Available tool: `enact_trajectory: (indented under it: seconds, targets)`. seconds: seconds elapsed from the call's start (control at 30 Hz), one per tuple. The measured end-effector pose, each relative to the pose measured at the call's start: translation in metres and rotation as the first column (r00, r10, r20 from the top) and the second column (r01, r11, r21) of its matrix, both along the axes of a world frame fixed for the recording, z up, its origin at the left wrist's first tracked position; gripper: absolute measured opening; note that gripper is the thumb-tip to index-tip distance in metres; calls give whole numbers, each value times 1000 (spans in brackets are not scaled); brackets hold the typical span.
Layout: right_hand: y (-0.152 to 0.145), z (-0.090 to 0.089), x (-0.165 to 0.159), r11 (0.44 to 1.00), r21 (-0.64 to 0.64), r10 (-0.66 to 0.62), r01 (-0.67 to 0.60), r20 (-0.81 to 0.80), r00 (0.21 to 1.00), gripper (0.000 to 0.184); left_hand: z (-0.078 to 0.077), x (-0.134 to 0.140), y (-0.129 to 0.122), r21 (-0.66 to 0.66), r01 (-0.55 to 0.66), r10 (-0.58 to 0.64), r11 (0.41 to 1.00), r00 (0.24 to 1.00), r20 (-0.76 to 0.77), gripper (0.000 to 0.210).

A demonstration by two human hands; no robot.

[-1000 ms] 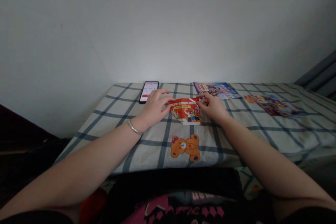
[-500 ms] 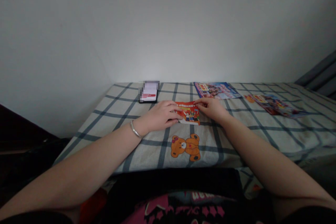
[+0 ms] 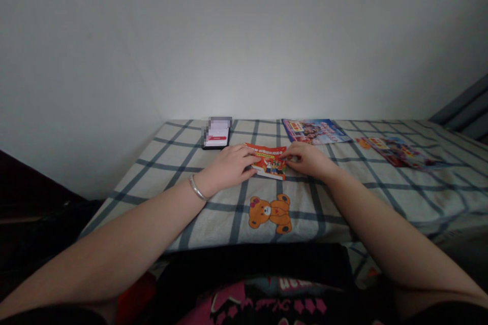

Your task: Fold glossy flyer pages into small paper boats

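A small red leaflet (image 3: pixel 271 162) with white lettering, a yellow strip and cartoon figures lies between my hands on the checked cloth. My left hand (image 3: pixel 233 166), a silver bangle at its wrist, grips the leaflet's left edge with thumb and fingers. At the opposite edge, my right hand (image 3: pixel 307 159) pinches the leaflet, its fingertips bent inward. Part of the leaflet's left side is hidden under my left fingers. Just below it, an orange bear (image 3: pixel 270 213) is printed on the cloth.
A phone (image 3: pixel 217 134) with a lit, partly blurred screen lies at the back left. Two colourful flyers, a blue one (image 3: pixel 316 131) and a darker one (image 3: pixel 406 152), rest to the right. The checked tablecloth (image 3: pixel 152 183) reaches back to a pale wall (image 3: pixel 244 35).
The leaflet has shifted slightly left and tilted, its left end showing more. My right fingers have moved down along its right edge; my left fingers have drawn back a little.
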State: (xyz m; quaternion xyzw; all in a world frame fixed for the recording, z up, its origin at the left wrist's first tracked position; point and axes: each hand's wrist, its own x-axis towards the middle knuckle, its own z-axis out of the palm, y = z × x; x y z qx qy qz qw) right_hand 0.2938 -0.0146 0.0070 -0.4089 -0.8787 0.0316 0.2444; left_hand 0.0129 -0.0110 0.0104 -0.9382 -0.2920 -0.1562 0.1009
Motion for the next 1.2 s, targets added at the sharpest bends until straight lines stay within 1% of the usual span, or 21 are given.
enact_trajectory:
  seconds: [0.17, 0.27, 0.37, 0.5, 0.57, 0.77, 0.83, 0.9, 1.03, 1.1, 1.2]
  targets:
    - [-5, 2, -2, 992, 94, 88, -86, -15, 996, 18, -3, 0, 2, -9, -34, 35, 999, 998, 42, 31]
    - [-8, 5, -5, 983, 152, 107, -105, -3, 994, 16, -4, 0, 2, -32, -32, 34, 999, 998, 57, 31]
    - [-11, 8, -9, 974, 166, 155, -155, 15, 988, 13, -4, 1, 1, -77, -30, 35, 997, 997, 66, 31]
    - [-11, 9, -12, 955, 107, 275, -276, 20, 961, 9, -3, 2, 1, -140, -48, 59, 989, 996, 70, 32]
    - [-9, 9, -14, 945, 66, 319, -319, 4, 948, 11, -4, 2, 2, -153, -48, 59, 987, 996, 71, 35]
    - [-5, 10, -14, 916, -69, 388, -395, -97, 917, 16, -7, 3, 7, -181, -23, 47, 983, 991, 127, 41]
    - [-7, 9, -14, 920, -119, 357, -374, -140, 924, 18, -7, 4, 7, -196, -12, 41, 981, 989, 146, 41]
    - [-9, 8, -15, 928, -187, 291, -323, -181, 940, 20, -7, 5, 6, -212, 11, 22, 977, 989, 149, 42]
    - [-10, 3, -19, 936, -319, 88, -147, -193, 977, 23, -5, 8, 4, -239, 15, 16, 971, 992, 126, 46]
    - [-9, 0, -23, 945, -324, -12, -47, -177, 984, 21, -4, 9, 4, -244, -11, 40, 970, 993, 113, 48]
    - [-5, -4, -30, 965, -260, -75, 40, -125, 989, 16, -5, 9, 4, -242, -40, 67, 969, 992, 105, 50]
